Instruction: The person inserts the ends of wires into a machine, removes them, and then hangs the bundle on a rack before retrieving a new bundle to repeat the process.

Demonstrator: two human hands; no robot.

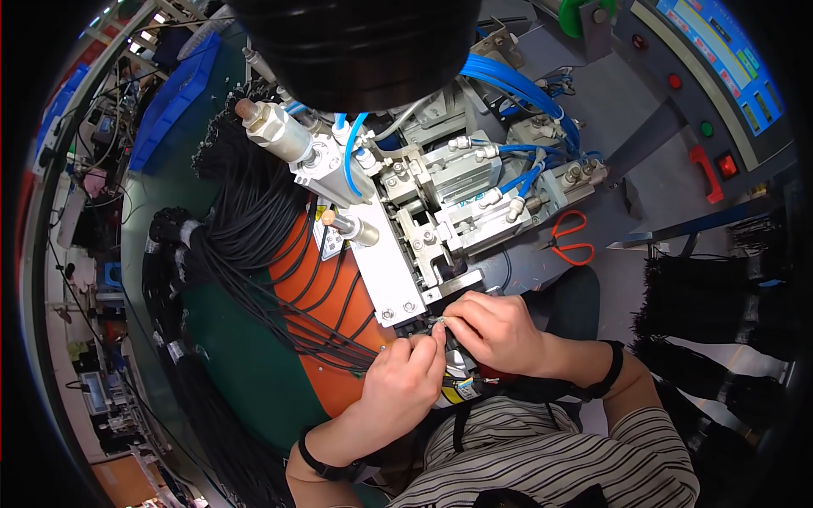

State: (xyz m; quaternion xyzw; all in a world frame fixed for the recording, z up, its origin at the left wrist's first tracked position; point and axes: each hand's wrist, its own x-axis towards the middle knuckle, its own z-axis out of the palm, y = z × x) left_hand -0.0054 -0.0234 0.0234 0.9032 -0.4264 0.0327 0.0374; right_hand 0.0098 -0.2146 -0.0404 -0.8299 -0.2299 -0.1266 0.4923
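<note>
My left hand (405,381) and my right hand (498,332) meet at the front of the metal machine (398,220). Both are closed, fingertips pinched close together. Small thin pieces, perhaps wire ends, show between the fingertips, too small to make out. Just left of my left hand, several black cables (339,292) fan across the orange panel (326,381) toward the machine's white plate (385,271). Below my hands, short coloured wire ends (490,381) stick out beside a part with a yellow label (467,389).
Orange-handled scissors (574,239) lie right of the machine. Blue air tubes (529,85) run behind it. A thick black cylinder (356,42) hangs overhead. Bundled black cables hang right and lie left on the green table (229,356). A blue tray (174,106) and a control panel (716,76) stand farther off.
</note>
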